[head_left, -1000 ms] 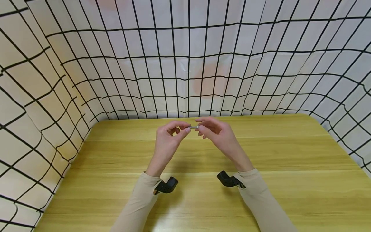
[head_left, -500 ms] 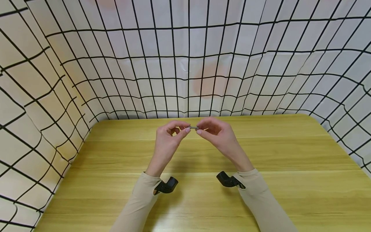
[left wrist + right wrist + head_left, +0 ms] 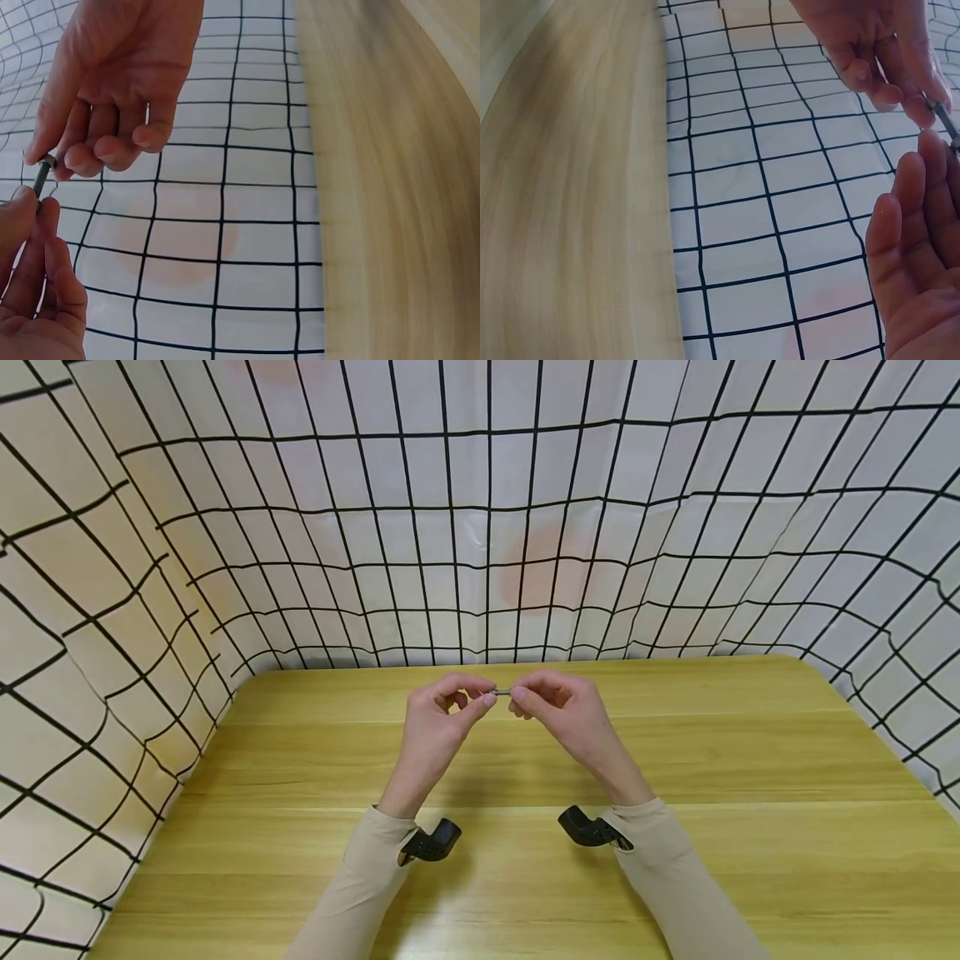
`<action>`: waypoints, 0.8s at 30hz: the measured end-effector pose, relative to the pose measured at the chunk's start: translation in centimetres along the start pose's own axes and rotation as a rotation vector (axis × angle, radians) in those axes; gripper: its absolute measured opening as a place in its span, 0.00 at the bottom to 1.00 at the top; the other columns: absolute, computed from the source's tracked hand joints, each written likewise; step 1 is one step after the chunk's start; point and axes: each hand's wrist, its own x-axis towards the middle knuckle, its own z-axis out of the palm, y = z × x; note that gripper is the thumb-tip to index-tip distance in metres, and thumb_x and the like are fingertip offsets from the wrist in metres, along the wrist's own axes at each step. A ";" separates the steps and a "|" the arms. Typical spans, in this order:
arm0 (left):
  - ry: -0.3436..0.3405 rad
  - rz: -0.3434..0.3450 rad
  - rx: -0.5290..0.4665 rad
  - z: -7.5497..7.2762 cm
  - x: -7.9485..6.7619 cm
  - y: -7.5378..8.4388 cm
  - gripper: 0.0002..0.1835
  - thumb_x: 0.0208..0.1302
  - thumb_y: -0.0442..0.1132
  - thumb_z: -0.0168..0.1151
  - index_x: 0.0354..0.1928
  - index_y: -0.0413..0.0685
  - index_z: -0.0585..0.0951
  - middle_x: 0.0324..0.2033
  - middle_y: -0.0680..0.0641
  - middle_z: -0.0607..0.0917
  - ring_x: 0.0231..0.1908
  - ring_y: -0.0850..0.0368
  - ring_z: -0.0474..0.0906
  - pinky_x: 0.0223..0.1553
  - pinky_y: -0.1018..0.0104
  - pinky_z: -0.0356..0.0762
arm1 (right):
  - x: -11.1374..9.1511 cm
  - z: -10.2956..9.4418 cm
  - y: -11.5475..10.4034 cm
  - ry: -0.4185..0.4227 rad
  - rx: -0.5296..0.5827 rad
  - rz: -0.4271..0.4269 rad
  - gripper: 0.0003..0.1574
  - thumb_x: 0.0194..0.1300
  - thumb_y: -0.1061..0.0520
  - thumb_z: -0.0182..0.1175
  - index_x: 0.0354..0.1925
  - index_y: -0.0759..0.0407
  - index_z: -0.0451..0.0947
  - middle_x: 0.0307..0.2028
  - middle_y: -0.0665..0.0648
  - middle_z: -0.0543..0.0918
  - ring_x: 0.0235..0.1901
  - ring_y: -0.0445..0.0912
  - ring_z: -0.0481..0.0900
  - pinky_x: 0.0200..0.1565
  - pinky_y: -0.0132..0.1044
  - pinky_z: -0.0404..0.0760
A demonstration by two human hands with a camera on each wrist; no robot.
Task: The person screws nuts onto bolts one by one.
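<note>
A small grey metal bolt (image 3: 502, 692) lies level between both hands above the far part of the table. Thumb and forefinger of my left hand (image 3: 441, 727) pinch one end of it. At the other end, my right hand (image 3: 573, 720) holds it between thumb and forefinger, the remaining fingers loosely curled. In the left wrist view the bolt (image 3: 43, 175) shows a wider round part at the right hand's fingertips. Ridges like a thread show along the bolt (image 3: 946, 122) in the right wrist view. Fingertips hide both its ends.
The wooden table (image 3: 495, 877) spreads under both forearms. White sheeting with a black grid (image 3: 480, 543) rises behind it and along both sides. Black wrist cameras (image 3: 431, 841) jut inward from the beige sleeves (image 3: 360, 885).
The right forefinger, lifted off a second ago, has come down to the bolt, and the right thumb has slid forward along its end. The left hand has barely moved, keeping its pinch.
</note>
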 end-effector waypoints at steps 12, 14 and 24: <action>0.019 -0.003 0.019 0.2 0.0 0.1 0.05 0.58 0.30 0.64 0.36 0.36 0.84 0.30 0.43 0.83 0.29 0.45 0.71 0.27 0.69 0.65 | 0.0 0.0 -0.2 -0.009 -0.004 0.007 0.12 0.70 0.59 0.52 0.44 0.66 0.77 0.33 0.65 0.81 0.33 0.56 0.77 0.37 0.43 0.78; 0.024 -0.007 0.023 0.2 0.0 0.1 0.05 0.59 0.30 0.64 0.36 0.36 0.84 0.31 0.43 0.82 0.29 0.45 0.71 0.26 0.69 0.65 | 0.0 -0.1 -0.3 -0.016 -0.018 0.009 0.13 0.68 0.60 0.55 0.49 0.64 0.75 0.36 0.63 0.81 0.35 0.54 0.78 0.39 0.43 0.78; 0.038 -0.006 0.003 0.1 0.1 -0.1 0.05 0.58 0.29 0.64 0.36 0.35 0.83 0.30 0.42 0.82 0.31 0.45 0.71 0.30 0.69 0.66 | 0.1 -0.1 0.0 -0.022 -0.043 -0.072 0.11 0.61 0.65 0.61 0.44 0.61 0.76 0.39 0.57 0.80 0.39 0.50 0.78 0.42 0.48 0.77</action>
